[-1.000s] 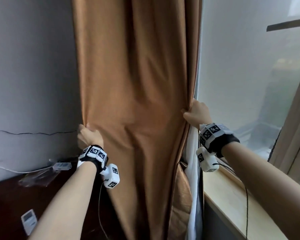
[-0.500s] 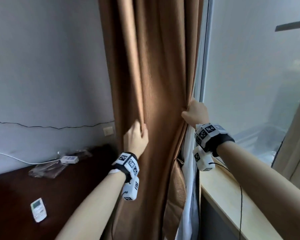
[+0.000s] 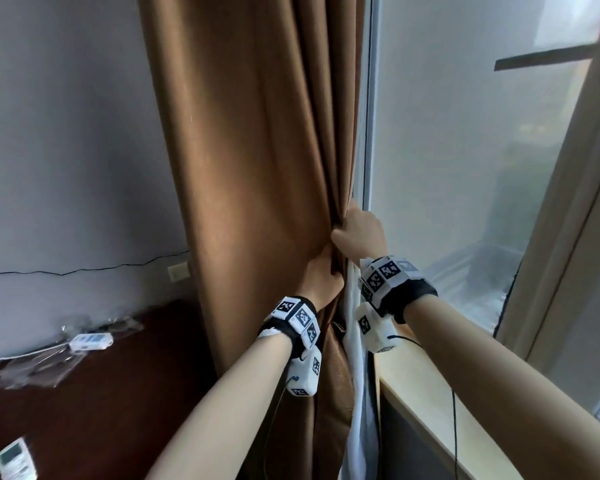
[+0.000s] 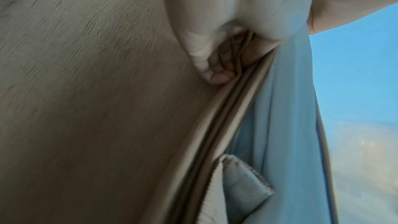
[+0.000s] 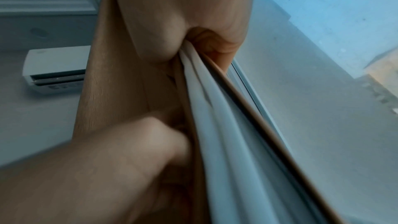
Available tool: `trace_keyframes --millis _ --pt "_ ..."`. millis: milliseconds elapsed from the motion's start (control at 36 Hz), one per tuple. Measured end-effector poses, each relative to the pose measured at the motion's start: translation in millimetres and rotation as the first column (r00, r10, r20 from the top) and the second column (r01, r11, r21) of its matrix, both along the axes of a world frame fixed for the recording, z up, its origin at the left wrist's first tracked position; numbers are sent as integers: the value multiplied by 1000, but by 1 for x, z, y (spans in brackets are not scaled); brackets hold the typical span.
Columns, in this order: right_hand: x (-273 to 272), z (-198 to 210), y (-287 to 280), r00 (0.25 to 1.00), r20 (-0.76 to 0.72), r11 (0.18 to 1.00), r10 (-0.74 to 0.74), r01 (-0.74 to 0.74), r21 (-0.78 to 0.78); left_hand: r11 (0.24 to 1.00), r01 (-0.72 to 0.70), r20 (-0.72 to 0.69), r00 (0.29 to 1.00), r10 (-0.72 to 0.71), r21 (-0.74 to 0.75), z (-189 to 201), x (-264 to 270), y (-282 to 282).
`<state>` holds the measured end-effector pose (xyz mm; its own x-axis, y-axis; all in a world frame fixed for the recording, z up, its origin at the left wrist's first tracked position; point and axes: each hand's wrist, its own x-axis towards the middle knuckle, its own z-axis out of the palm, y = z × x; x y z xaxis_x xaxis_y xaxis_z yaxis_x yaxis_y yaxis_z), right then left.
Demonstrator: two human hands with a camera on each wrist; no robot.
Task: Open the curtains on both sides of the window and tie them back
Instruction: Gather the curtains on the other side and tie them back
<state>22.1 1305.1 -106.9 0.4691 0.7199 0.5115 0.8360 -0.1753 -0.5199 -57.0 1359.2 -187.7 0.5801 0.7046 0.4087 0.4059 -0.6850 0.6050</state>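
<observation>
Both hands clutch the brown curtain (image 3: 257, 168), a matte woven cloth bunched into long vertical folds left of the window (image 3: 465, 150): left hand (image 3: 321, 278) low, right hand (image 3: 359, 233) above it.

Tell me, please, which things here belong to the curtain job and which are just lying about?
Part of the job:
brown curtain
white sheer curtain
left hand
right hand
tie-back strap

Lying about:
remote control
white adapter
plastic bag
</observation>
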Motion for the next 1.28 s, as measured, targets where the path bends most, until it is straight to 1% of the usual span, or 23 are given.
trace_keyframes --millis 56,167,278,389,444,500,556,583,611,639,667,694,750,806,917,944,972,1028,1055,1083,1167,1278 --pt "2 1 0 1000 2 1000 20 -20 -5 1000 9 -44 999 -10 -19 0 2 4" --pt "1 3 5 994 -91 998 58 -58 6 990 47 -49 997 -54 -134 2 -1 7" --pt "2 1 10 1000 -15 1000 24 -24 -6 981 73 -56 995 -85 -178 2 -4 12" --pt "1 -1 9 998 -16 998 -56 56 -16 982 95 -94 989 -112 -165 2 -10 24" --pt "-1 -1 9 998 -27 999 -49 49 -9 964 125 -80 986 -147 -236 5 -18 31" --pt "1 0 10 999 -16 999 -43 43 -7 946 142 -13 988 -153 -292 12 -28 38" --pt "1 -2 10 999 -18 999 -42 42 -8 968 79 108 993 -54 -239 16 -44 50" --pt "1 -2 9 999 -24 999 -37 37 -2 986 -1 184 982 32 -165 17 -54 58" --pt "1 -2 7 999 -33 999 -32 32 5 992 -107 260 958 119 -61 18 -65 67" --pt "0 -2 6 999 -42 1000 -27 27 12 973 -230 324 923 208 32 17 -76 79" --pt "-2 -2 4 999 -48 999 -26 27 22 933 -348 367 882 295 87 18 -88 89" --pt "-3 -3 4 998 -53 999 -32 33 26 890 -445 382 842 381 95 18 -100 99" --pt "-6 -4 5 997 -63 998 -55 56 23 819 -573 363 769 526 26 19 -122 113" --pt "-9 -5 6 995 -75 998 -65 66 10 782 -622 332 730 597 -37 15 -140 124" --pt "-17 -5 8 996 -72 998 -60 61 13 719 -677 272 670 690 -156 6 -165 132" --pt "-19 -5 9 996 -69 998 -65 66 19 718 -666 264 669 695 -203 5 -169 133" --pt "-20 -5 10 995 -67 997 -73 74 18 727 -642 254 682 686 -241 4 -172 134" --pt "-23 -6 11 994 -62 996 -90 91 16 747 -608 168 734 658 -269 4 -178 131" --pt "-24 -6 12 993 -60 995 -97 98 16 757 -603 124 756 643 -252 6 -180 127" --pt "-25 -6 12 992 -62 994 -106 107 15 772 -595 111 772 626 -221 7 -182 124" --pt "-28 -6 14 989 -65 991 -133 134 14 839 -535 147 826 544 -97 6 -183 111" --pt "-32 -7 17 982 -67 984 -176 176 -1 919 -392 186 907 379 40 1 -177 89"
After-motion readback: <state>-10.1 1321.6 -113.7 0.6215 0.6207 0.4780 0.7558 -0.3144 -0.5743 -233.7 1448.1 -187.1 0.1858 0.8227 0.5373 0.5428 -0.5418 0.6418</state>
